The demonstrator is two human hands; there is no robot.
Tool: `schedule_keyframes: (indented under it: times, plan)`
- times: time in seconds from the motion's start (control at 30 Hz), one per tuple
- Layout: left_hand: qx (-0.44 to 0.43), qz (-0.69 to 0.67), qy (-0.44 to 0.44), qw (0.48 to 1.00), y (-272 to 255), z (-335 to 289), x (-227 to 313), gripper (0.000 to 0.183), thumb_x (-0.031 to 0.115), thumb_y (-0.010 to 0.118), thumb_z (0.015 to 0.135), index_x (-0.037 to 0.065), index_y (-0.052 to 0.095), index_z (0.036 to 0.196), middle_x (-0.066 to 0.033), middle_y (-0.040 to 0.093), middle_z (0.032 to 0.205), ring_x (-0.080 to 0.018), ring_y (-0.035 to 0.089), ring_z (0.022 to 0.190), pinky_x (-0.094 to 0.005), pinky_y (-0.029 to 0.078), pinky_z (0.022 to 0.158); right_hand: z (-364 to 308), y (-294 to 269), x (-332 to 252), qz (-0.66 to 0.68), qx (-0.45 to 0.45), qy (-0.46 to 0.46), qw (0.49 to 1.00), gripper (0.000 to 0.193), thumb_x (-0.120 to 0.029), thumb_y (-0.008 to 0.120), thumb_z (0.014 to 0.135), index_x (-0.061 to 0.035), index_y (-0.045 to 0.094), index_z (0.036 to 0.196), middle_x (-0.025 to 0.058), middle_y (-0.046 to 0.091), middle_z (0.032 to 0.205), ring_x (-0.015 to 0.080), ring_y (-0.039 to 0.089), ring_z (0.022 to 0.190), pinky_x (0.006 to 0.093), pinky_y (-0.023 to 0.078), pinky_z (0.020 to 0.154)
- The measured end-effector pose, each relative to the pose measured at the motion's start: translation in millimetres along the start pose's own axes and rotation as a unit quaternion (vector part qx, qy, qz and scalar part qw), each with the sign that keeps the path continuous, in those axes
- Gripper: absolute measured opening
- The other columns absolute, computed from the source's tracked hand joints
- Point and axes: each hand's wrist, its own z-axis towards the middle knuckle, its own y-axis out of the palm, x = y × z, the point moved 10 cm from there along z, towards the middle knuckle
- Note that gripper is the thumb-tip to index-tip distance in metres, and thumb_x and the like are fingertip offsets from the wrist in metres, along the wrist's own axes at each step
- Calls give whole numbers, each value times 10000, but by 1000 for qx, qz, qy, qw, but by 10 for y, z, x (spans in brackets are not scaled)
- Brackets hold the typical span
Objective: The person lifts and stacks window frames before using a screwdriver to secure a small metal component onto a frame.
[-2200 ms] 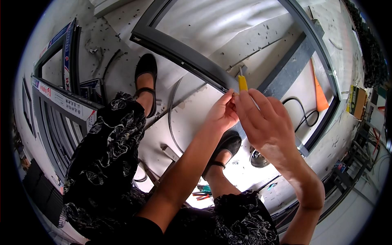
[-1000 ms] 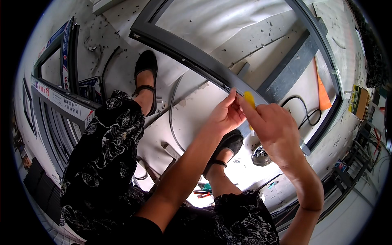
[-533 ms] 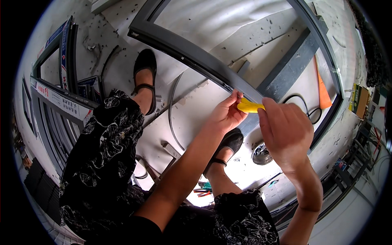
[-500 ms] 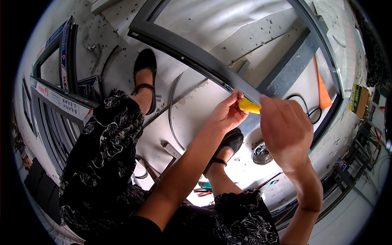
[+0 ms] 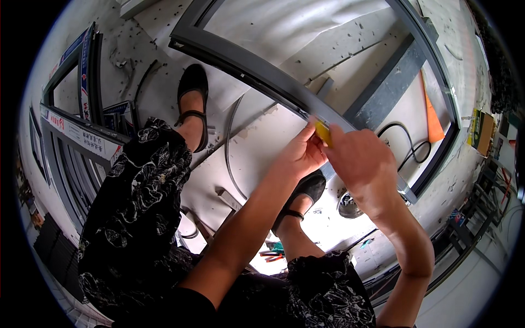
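A dark grey window-type frame [image 5: 246,64] lies across the space in front of me, with a slotted channel along its near edge. At that edge my left hand [image 5: 306,153] is closed in a pinch, fingertips against the channel; whatever they hold is hidden. My right hand [image 5: 365,163], slightly blurred, grips a yellow-handled tool [image 5: 323,133] just right of the left fingertips. Only part of the yellow handle shows, and its working end cannot be made out.
A grey beam [image 5: 391,82] passes beneath the frame. Right of it are an orange strip [image 5: 432,112] and a black cord [image 5: 406,139]. A metal bowl [image 5: 348,205] with small parts stands near my right foot. Pliers [image 5: 272,255] lie between my legs; more frames [image 5: 82,128] stand left.
My right hand has moved left and slightly up with the yellow-handled tool, closer to my left fingertips. The tool now points more steeply. My left hand has barely moved.
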Motion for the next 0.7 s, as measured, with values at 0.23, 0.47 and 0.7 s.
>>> schedule_keyframes:
  times: [0.23,0.47,0.7]
  plan:
    - [123,23,53,991,-81,-120,100,156,280,585,951,129,613,984,29,647,920,-120,621,935,-319,516,855,-32,59,282,124,10,181,975,453,-195,671,865,-41,536,1268,84,616,704,279,608,606,362,476,546]
    - [118,14,53,992,-230,2,120,223,312,662,902,103,631,973,-39,646,984,-185,638,950,-332,546,849,-86,-364,-72,-33,138,-42,989,406,-79,667,731,-35,629,1133,83,630,968,228,622,843,327,511,681]
    - [101,42,37,993,-96,74,94,393,425,631,903,91,588,1107,-59,640,1025,-195,616,1001,-394,501,896,-82,-144,-394,-123,120,-160,972,434,-57,665,679,-30,636,1111,60,616,1075,212,575,1057,313,492,772]
